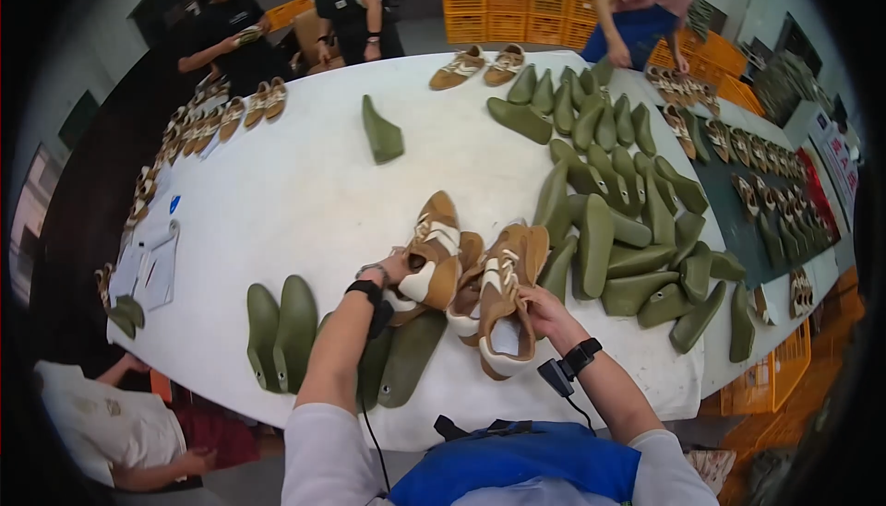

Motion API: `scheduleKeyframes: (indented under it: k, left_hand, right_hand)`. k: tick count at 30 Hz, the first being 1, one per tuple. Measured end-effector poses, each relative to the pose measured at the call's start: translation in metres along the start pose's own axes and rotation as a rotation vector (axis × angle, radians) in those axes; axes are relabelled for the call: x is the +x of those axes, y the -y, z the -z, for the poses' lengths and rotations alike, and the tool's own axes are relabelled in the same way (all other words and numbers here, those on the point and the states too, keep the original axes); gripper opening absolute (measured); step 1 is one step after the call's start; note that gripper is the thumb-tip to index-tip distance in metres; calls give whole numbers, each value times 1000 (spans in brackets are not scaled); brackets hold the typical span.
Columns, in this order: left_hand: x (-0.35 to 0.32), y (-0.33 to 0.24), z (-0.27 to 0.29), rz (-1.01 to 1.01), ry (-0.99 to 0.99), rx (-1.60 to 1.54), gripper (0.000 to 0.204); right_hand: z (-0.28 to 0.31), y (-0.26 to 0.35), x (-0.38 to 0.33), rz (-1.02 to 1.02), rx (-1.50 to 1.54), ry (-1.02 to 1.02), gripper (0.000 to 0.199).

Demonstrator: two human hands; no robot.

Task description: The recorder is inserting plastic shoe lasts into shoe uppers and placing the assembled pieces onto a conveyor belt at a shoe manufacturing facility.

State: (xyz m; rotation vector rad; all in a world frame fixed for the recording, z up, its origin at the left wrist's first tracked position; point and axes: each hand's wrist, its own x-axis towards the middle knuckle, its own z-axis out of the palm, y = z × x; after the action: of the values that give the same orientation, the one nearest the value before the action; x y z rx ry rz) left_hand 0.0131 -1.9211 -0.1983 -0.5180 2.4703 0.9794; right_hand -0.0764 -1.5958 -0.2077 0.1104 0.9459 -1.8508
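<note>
My left hand [395, 268] is closed around the heel end of a brown and white lace-up sneaker [441, 229], its toe pointing away from me. My right hand [546, 312] grips another sneaker of the same kind [510, 271] by the side of its opening, with its heel toward me. More brown and white shoes lie partly hidden between and under these two. Beneath my left wrist, green shoe lasts [413, 358] lie on the white table [323, 202], partly covered by my forearm. Another pair of green lasts [295, 331] stands just left of that arm.
A heap of green lasts [637, 257] fills the table's right side. One last [381, 130] lies alone farther back. Finished-looking sneakers [459, 68] stand at the far edge, with rows of others left and right. A notebook [159, 266] lies left. Several people stand around.
</note>
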Motion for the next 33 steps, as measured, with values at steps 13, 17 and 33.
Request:
scheduleKeyframes:
  k: [13,17,33]
  left_hand:
    - [-81,5,4,-478,-227,-1560,40]
    - [-136,-68,-30,-538,-229,-1752,38]
    - [-291,-78,-146,-340,-110,-1761,41]
  right_hand:
    - [16,14,-54,121,196,161,30]
    - [-15,33,-91,205,293,260,33]
    - [-110,-70,-94,532,-958,427,47]
